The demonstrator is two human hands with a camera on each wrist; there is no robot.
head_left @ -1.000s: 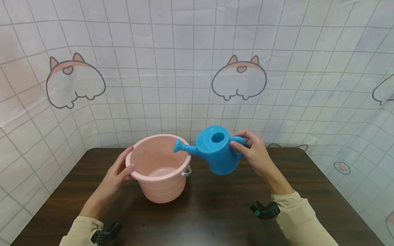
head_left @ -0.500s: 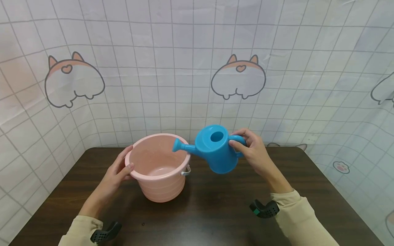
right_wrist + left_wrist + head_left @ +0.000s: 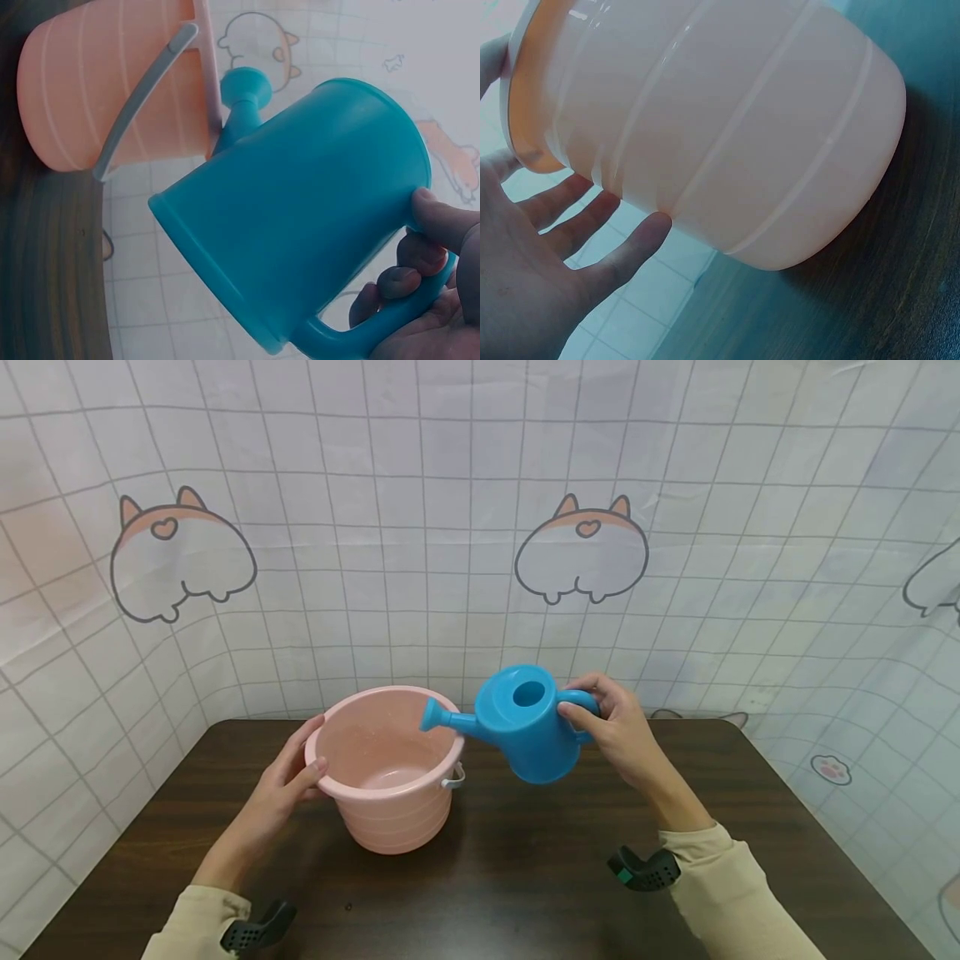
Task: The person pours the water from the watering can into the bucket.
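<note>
A pink bucket (image 3: 395,828) stands on the dark wooden table, its mouth facing up. My left hand (image 3: 281,781) holds its rim from the left side; in the left wrist view, fingers (image 3: 634,251) lie against the ribbed outer wall. With my right hand (image 3: 618,727) I grip the loop handle of a blue watering can (image 3: 538,753). The can is raised off the table and tilted toward the bucket. Its flared spout (image 3: 448,718) reaches over the bucket's right rim. Small bright specks show on the bucket's inner wall; flowing water cannot be made out.
The bucket's pale grey carrying handle (image 3: 142,101) hangs down its right side. The brown tabletop (image 3: 525,893) extends toward me and to the right. Behind it hangs a white grid-patterned curtain (image 3: 465,543) with cartoon animals. Black straps (image 3: 645,870) circle both wrists.
Both hands, the bucket and the tilted watering can keep practically the same places. Only a very slight shift of the whole head view shows.
</note>
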